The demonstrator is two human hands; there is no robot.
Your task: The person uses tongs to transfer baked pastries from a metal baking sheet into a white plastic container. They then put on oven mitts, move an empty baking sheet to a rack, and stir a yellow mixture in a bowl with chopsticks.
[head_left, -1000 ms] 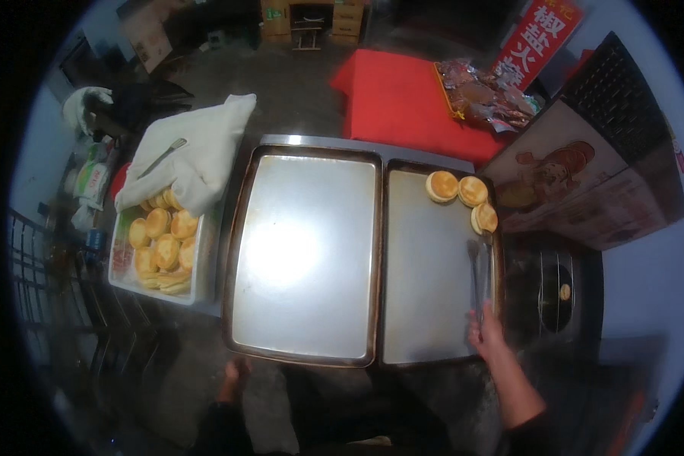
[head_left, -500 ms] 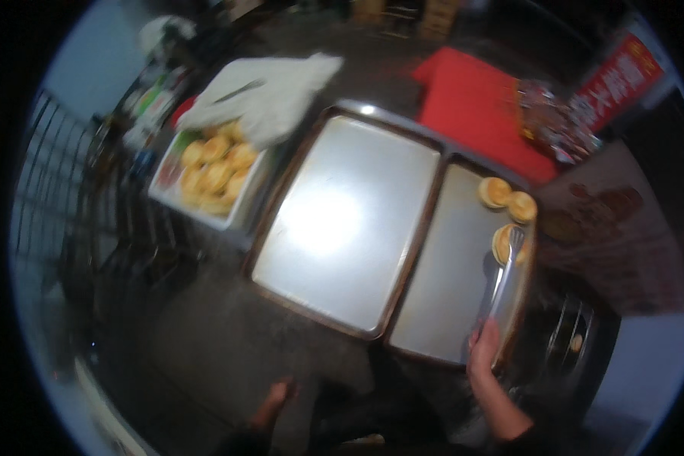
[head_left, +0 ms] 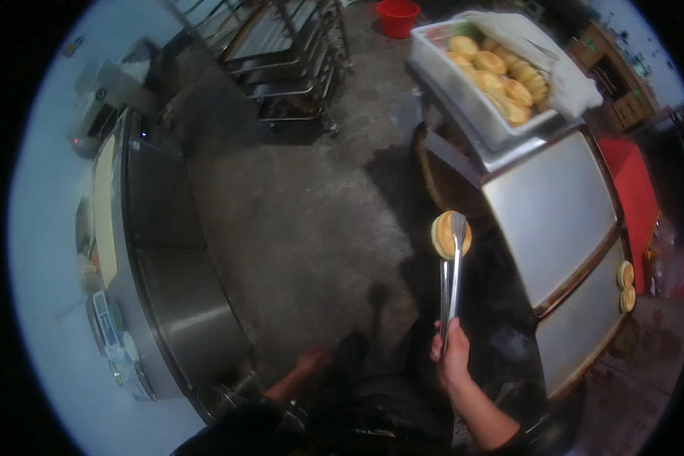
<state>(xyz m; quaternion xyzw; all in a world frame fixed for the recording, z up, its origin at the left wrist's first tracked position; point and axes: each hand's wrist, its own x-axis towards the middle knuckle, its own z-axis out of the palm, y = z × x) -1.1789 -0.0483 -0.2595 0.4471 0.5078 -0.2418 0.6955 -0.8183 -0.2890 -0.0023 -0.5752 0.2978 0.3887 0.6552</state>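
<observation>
Tongs [head_left: 450,281] stand upright in the right hand [head_left: 452,353], which is closed around their lower end, and their tips pinch a round golden bun [head_left: 450,235] held on edge in the air above the grey floor [head_left: 296,228]. The bun hangs just left of the big metal trays [head_left: 555,205], clear of them. Two more buns [head_left: 625,285] lie at the far edge of the smaller tray [head_left: 577,334]. The left hand [head_left: 311,363] hangs low near the person's dark clothing, holding nothing that shows; whether its fingers are spread or curled I cannot tell. Beyond the trays a white tub [head_left: 463,83] holds a heap of buns, with a white cloth [head_left: 555,61] draped over its far side. A steel counter [head_left: 167,258] runs along the left, a wire rack [head_left: 281,53] stands at the top, and a red bucket [head_left: 397,17] sits behind it.
</observation>
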